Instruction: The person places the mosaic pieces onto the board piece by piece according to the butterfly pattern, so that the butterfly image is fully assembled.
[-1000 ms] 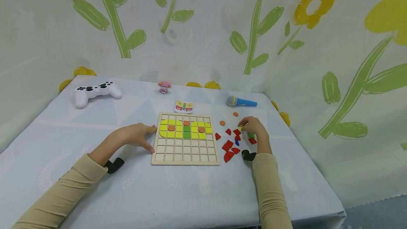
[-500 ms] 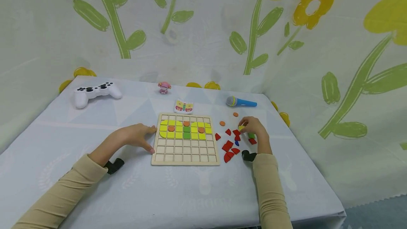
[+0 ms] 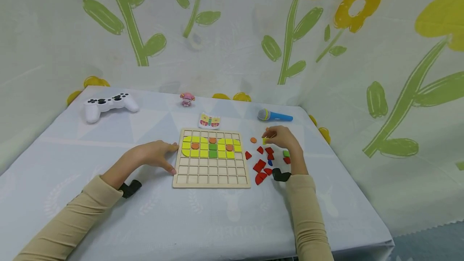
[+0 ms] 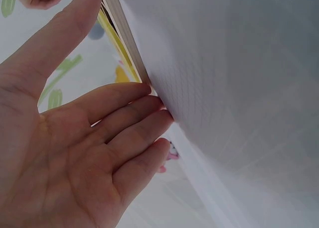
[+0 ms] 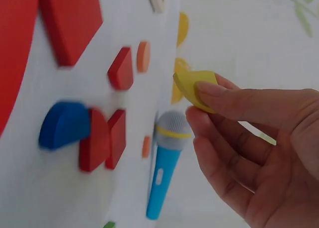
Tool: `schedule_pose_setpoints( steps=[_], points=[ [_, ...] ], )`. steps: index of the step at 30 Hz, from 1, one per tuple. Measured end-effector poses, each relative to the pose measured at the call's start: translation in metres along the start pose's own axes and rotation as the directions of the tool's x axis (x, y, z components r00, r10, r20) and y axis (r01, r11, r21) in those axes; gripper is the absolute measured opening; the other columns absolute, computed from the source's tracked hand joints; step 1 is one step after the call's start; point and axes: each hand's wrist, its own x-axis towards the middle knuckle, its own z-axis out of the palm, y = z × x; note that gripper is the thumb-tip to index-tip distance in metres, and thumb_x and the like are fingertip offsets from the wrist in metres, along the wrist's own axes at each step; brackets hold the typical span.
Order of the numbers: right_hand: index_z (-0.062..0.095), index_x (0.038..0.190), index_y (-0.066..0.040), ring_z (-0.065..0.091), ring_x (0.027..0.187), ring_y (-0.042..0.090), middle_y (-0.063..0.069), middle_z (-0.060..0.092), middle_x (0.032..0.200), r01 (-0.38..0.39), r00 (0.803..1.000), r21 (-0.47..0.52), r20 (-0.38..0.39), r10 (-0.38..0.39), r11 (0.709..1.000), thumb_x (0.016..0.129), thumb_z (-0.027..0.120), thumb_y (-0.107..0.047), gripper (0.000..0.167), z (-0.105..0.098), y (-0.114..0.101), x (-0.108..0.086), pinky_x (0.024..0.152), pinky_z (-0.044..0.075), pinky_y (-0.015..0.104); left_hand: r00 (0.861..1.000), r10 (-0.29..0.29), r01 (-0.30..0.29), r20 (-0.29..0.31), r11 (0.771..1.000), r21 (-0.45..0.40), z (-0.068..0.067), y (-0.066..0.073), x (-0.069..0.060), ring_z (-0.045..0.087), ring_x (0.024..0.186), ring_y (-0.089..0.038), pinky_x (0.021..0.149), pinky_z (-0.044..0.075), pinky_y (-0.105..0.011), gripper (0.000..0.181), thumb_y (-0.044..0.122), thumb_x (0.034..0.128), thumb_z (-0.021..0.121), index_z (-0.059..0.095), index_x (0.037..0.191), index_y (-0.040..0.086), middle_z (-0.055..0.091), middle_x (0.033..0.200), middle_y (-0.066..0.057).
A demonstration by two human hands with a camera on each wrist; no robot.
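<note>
A square wooden grid board [image 3: 212, 175] lies on the table, with yellow, green and orange pieces filling part of its upper rows. My left hand [image 3: 156, 155] touches the board's left edge, thumb and fingers spread apart; in the left wrist view the fingers [image 4: 132, 133] are nearly straight against it. Between thumb and fingers, my right hand [image 3: 282, 138] pinches a yellow quarter-round tile [image 5: 188, 86], held above the table right of the board. Below that hand lie several loose red tiles [image 3: 259, 166], a blue tile [image 3: 270, 163] and a green tile [image 3: 286, 154].
Behind the board sits a small butterfly pattern card [image 3: 209, 121]. A blue toy microphone [image 3: 276, 116], a pink figurine [image 3: 187, 99] and a white game controller [image 3: 110, 106] stand farther back. An orange disc [image 3: 253, 140] lies right of the board.
My right hand has lifted the yellow tile and moved a little left and away from me, uncovering the green tile. The left hand and the board have not moved.
</note>
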Motion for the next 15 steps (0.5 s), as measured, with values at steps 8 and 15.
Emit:
schedule_pose_setpoints(
  steps=[8, 15],
  points=[
    [0.071, 0.102, -0.006, 0.062, 0.09, 0.025, 0.009, 0.07, 0.098, 0.071, 0.995, 0.011, 0.066, -0.071, 0.997, 0.089, 0.067, -0.007, 0.014, 0.011, -0.031, -0.001, 0.082, 0.054, 0.036, 1.0, -0.008, 0.008, 0.006, 1.0, 0.003, -0.001, 0.001, 0.0, 0.032, 0.134, -0.046, 0.105, 0.031, -0.059, 0.094, 0.044, 0.0747, 0.081, 0.039, 0.144, -0.004, 0.037, 0.148, -0.024],
    [0.073, 0.097, -0.011, 0.059, 0.084, 0.02, 0.001, 0.069, 0.093, 0.131, 0.98, 0.01, 0.15, -0.131, 0.991, 0.087, 0.071, -0.008, 0.011, 0.027, -0.046, 0.002, 0.076, 0.053, 0.031, 1.0, -0.017, 0.017, 0.003, 1.0, 0.007, 0.0, 0.001, 0.001, 0.033, 0.134, -0.046, 0.105, 0.032, -0.059, 0.094, 0.044, 0.0739, 0.081, 0.04, 0.144, -0.003, 0.037, 0.148, -0.024]
  ],
)
